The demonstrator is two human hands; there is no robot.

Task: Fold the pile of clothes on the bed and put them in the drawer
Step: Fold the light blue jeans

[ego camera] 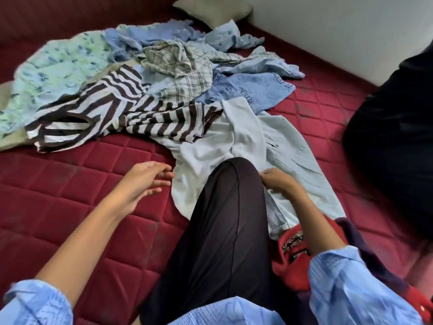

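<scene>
2 hands (145, 181) (278, 180), pale jeans (302, 170) under right fingers (266, 175)

The bed (70, 207) shows a broad open stretch of red quilt at the near left, where the left hand (140, 181) hovers with relaxed fingers (164, 175), and a narrower bare strip at the far right, bounded on its right by a dark bulky shape (393, 137). The pile of clothes (145, 85) sprawls across the far middle from the left edge nearly to the wall (328, 26), with a pillow (213, 10) behind it. A raised knee (225, 207) in dark trousers blocks the near centre, the pale jeans (302, 160) and a red garment (293, 261) crowding its right side, where the right hand (278, 181) grips the jeans.
</scene>
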